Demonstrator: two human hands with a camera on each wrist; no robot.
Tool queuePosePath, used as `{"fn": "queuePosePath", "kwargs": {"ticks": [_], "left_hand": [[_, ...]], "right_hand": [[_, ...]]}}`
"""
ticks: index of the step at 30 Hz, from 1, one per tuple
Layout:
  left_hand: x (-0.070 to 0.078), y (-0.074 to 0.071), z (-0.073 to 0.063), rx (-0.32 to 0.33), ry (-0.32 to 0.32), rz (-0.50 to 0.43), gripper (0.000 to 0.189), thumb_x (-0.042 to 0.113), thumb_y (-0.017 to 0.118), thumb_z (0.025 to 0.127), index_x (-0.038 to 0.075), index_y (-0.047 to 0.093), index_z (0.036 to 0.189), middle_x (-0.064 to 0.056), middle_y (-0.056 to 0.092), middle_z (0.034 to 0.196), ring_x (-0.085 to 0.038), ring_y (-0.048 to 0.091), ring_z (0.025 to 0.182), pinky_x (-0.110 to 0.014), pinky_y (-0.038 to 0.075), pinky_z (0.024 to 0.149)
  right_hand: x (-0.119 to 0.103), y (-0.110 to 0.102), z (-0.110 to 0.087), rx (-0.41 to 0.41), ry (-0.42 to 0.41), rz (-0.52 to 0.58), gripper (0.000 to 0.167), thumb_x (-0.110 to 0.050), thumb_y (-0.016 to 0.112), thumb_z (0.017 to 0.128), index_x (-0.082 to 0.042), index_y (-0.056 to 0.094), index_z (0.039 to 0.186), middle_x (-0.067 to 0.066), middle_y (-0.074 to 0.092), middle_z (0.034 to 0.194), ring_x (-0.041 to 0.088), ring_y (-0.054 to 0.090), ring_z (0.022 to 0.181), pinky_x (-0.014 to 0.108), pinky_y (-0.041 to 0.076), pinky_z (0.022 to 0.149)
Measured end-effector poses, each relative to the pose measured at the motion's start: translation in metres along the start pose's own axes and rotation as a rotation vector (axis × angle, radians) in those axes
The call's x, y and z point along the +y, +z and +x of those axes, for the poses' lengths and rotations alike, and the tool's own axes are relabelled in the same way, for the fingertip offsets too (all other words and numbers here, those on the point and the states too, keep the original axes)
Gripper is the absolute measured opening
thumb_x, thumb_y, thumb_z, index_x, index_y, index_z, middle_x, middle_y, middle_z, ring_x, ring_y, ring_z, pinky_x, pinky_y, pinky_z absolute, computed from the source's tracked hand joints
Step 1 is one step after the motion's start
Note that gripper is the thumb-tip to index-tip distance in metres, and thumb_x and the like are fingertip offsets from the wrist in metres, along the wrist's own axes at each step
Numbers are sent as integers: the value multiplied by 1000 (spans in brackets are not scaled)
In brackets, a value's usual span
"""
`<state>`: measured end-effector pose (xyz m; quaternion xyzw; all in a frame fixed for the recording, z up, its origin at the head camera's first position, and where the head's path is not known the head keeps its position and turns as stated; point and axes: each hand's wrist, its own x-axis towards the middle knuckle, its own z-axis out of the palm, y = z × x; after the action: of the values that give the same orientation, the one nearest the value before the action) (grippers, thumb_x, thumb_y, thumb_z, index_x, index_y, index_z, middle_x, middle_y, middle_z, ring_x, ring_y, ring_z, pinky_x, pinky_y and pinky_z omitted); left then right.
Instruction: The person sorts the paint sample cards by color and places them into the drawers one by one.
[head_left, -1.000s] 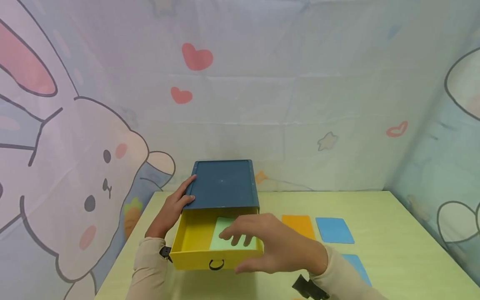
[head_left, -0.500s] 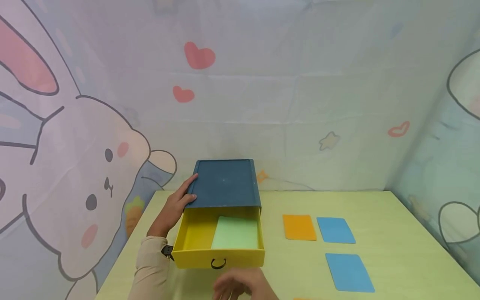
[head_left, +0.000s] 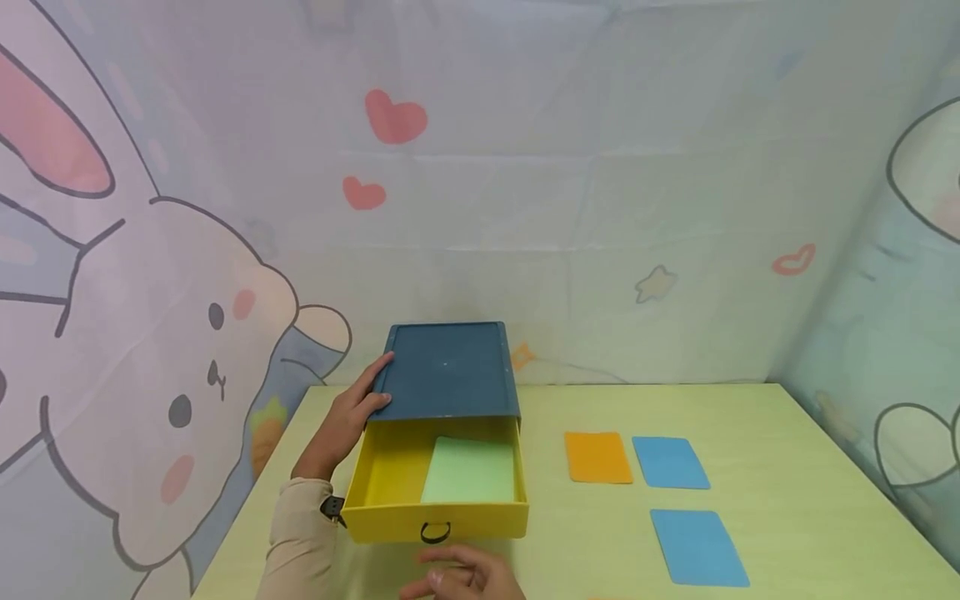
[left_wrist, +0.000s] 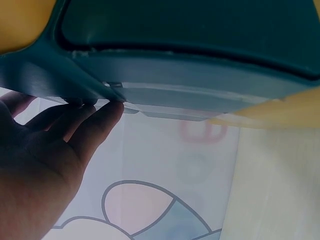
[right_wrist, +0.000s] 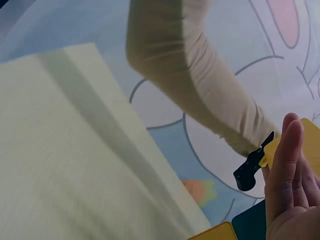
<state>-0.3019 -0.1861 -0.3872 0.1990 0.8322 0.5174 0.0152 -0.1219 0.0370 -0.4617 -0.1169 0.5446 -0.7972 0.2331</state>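
Note:
A dark blue box [head_left: 446,369] stands at the back of the green table, with its yellow drawer [head_left: 390,475] pulled out toward me. A pale green card [head_left: 468,471] lies flat in the drawer's right half. My left hand [head_left: 348,417] rests against the box's left front corner, fingers straight; the left wrist view shows the fingertips [left_wrist: 102,112] touching the blue casing [left_wrist: 200,85]. My right hand [head_left: 461,579] hovers low in front of the drawer's black ring handle [head_left: 435,532], fingers relaxed and empty. In the right wrist view its fingers [right_wrist: 287,170] are straight.
An orange card [head_left: 597,457] and a blue card [head_left: 669,462] lie side by side right of the drawer. A second blue card [head_left: 697,546] lies nearer me. Cartoon-printed cloth walls [head_left: 150,275] enclose the table on three sides.
My right hand has left the green card lying in the drawer and drawn back toward me, now sitting below the drawer front. The left hand has stayed on the box.

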Motion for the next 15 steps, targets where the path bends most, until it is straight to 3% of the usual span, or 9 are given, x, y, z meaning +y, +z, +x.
{"fn": "queuePosePath", "kwargs": {"ticks": [4, 11, 15], "left_hand": [[0, 0, -1, 2, 1, 1, 60, 26, 38, 105, 33, 19, 162, -14, 6, 171, -50, 15, 154, -66, 22, 120], [-1, 0, -1, 2, -5, 2, 59, 26, 38, 106, 36, 20, 161, -14, 6, 171, -51, 16, 153, -68, 25, 119], [-1, 0, -1, 5, -3, 0, 59, 26, 38, 105, 36, 20, 161, -14, 6, 171, -50, 15, 153, -68, 24, 119]], "right_hand": [[-5, 9, 3, 96, 36, -11, 50, -34, 60, 99, 2, 61, 134, 18, 75, 113, 9, 72, 75, 23, 59, 72], [-13, 29, 4, 386, 65, -37, 36, -27, 65, 95, 0, 73, 117, 11, 80, 95, 4, 59, 51, 20, 50, 52], [-18, 36, 6, 439, 54, 4, 34, -26, 67, 94, -1, 75, 115, 9, 80, 92, 4, 62, 49, 20, 51, 50]]}}
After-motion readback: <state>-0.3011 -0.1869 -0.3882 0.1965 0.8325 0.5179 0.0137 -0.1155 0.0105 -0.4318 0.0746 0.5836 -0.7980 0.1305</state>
